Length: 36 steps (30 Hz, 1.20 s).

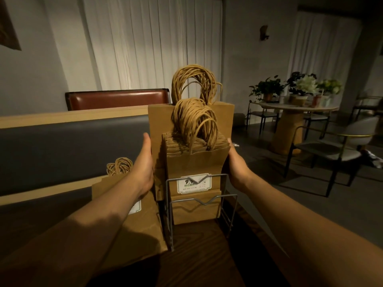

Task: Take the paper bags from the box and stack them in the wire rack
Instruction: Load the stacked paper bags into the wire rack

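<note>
A person's two hands press flat against the sides of a stack of brown paper bags (194,164) standing upright in a wire rack (200,200) on a dark wooden table (199,262). The left hand (145,162) lies with straight fingers along the left edge of the stack; the right hand (235,162) rests against the right edge, its fingers partly hidden behind the paper, so how they lie cannot be told. The front bag carries a white label (193,184) just behind the rack's upper wire. Twisted paper handles (194,119) rise in a bundle above the smaller bags, and a taller stack of bags (190,114) stands directly behind them with its own handles higher up. Another pile of bags (132,214) lies to the left of the rack, under the left forearm. Beyond the table runs a grey padded bench (68,154) trimmed in pale wood, with a brown leather seat back (118,99) behind it. White curtains (151,42) cover the far wall. To the right, a round table (298,109) holds potted plants (296,85), with dark-framed chairs (333,150) around it in the dim room.
</note>
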{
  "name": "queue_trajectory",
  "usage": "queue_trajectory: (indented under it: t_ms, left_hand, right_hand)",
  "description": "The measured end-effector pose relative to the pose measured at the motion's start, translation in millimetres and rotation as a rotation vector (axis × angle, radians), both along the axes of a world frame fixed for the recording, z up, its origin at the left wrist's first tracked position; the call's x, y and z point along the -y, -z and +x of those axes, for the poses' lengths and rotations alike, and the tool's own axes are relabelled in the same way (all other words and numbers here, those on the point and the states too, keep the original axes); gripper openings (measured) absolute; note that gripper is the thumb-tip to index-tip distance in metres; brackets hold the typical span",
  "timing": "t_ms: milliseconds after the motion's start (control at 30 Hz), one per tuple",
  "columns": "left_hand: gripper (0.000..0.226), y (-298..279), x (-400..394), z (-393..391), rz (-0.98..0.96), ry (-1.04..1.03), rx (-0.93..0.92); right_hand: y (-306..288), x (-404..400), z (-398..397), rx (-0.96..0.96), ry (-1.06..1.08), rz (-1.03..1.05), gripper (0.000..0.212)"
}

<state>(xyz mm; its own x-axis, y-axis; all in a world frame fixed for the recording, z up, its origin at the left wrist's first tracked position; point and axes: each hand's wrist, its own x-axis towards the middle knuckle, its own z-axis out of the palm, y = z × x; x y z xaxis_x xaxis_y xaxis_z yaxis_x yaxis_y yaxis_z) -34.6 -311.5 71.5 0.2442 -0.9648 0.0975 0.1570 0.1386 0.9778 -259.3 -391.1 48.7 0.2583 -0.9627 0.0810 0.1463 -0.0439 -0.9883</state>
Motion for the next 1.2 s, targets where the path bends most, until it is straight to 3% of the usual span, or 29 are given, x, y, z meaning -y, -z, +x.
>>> queue_trajectory:
  t_ms: [67, 233, 333, 467, 500, 600, 733, 867, 1033, 1100, 1200]
  left_hand:
    - [0.069, -5, -10, 0, -0.001, -0.018, 0.028]
    - [0.082, -25, -57, 18, -0.010, -0.115, 0.167]
    - [0.079, -33, -105, 19, 0.020, -0.140, 0.171]
    - [0.026, -33, -176, 1, 0.106, -0.193, 0.163]
    - [0.026, -29, -186, -1, 0.117, -0.212, 0.176]
    - [0.039, -6, -212, 15, 0.160, -0.223, 0.181]
    - [0.063, 27, -221, 45, 0.286, -0.240, 0.218]
    - [0.082, 50, -208, 73, 0.371, -0.236, 0.081]
    - [0.065, 74, -166, 91, 0.393, -0.125, -0.183]
    - [0.043, 72, -153, 90, 0.401, -0.134, -0.220]
    - [0.030, 74, -133, 91, 0.454, -0.195, -0.229]
  right_hand:
    - [-7, -7, -5, -0.043, 0.010, -0.021, 0.050]
    - [-32, -34, -30, -0.054, 0.146, -0.031, 0.072]
    - [-36, -70, -42, -0.081, 0.265, -0.029, 0.068]
    - [-15, -139, -40, -0.201, 0.415, -0.121, 0.043]
    - [-9, -156, -36, -0.228, 0.425, -0.141, 0.036]
    - [6, -206, -1, -0.299, 0.246, -0.201, 0.028]
    - [7, -236, 71, -0.449, -0.141, -0.184, 0.036]
    - [1, -213, 134, -0.769, -0.156, -0.225, 0.043]
    - [24, -163, 174, -0.969, -0.094, -0.048, 0.051]
    - [33, -152, 180, -0.952, -0.093, 0.053, 0.065]
    - [39, -143, 185, -0.895, -0.094, 0.169, 0.082]
